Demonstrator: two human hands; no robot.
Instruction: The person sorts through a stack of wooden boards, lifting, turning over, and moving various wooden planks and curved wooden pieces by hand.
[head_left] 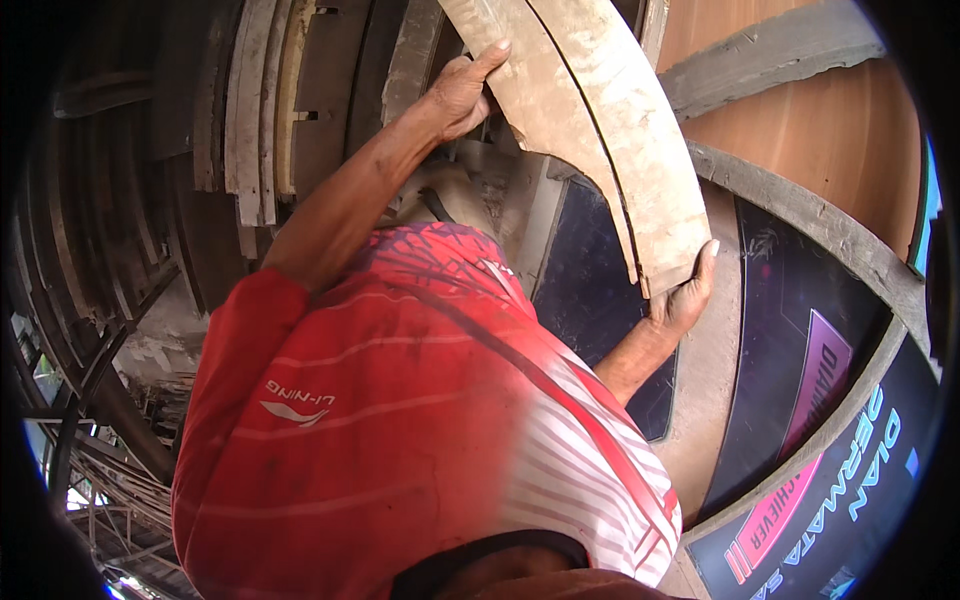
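Two bare hands hold one long pale wooden board (pixel 650 170) in front of a person in a red and white shirt (pixel 390 400). Board position: upper middle of the view, slanting from the top edge, where it runs out of sight, down to the right. A dark slit (pixel 585 102) runs lengthwise to the near end; cannot tell whether this is one split board or two pieces side by side. Outer edge curved; inner edge cut inward below the left hand (pixel 462 98). Left hand: clamped on the inner edge, thumb laid on the upper face, other fingers mostly hidden. Right hand (pixel 682 303): at the near end, thumb up against the outer corner, remaining fingers out of sight underneath; cannot tell how they are spread. Surroundings: upright planks (pixel 255 110) stand close together left of the board. A dark panel (pixel 590 270) lies below it. To the right, a curved grey wooden strip (pixel 800 190) passes between a brown panel (pixel 820 140) and a dark printed sign (pixel 785 290) with a pink patch.
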